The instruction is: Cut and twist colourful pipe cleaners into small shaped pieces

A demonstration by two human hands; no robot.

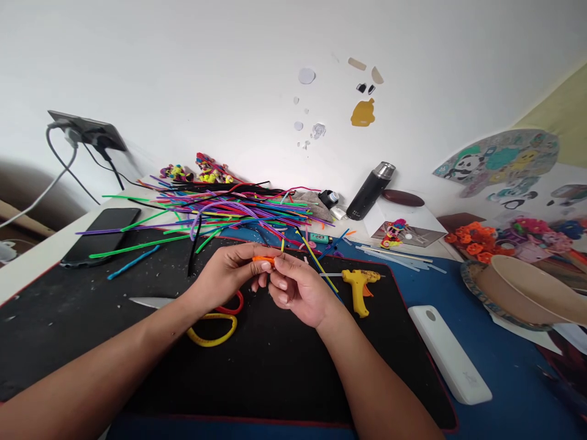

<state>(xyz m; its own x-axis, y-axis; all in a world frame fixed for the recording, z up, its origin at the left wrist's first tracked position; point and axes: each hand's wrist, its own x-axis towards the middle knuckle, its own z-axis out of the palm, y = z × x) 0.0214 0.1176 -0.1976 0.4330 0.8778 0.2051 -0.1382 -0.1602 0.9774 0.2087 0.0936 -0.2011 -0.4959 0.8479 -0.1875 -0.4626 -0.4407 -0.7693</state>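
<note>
Near the middle of the head view, my left hand [229, 272] and my right hand [300, 287] meet above the black mat. An orange piece of pipe cleaner [262, 260] is pinched between the fingertips of both; its full shape is hidden by the fingers. A thin yellow tip [282, 243] sticks up by my right fingertips, and I cannot tell whether it joins the orange piece. Scissors with red and yellow handles [211, 337] lie under my left wrist. To the right of my right hand a yellow glue gun [360, 288] rests on the mat.
A heap of coloured pipe cleaners [238, 208] lies at the back. A black phone [101, 235] is at left. Behind stand a dark flask [370, 190] and a white box [419, 229]. A white oblong case [449, 354] and a beige bowl [532, 287] are at right.
</note>
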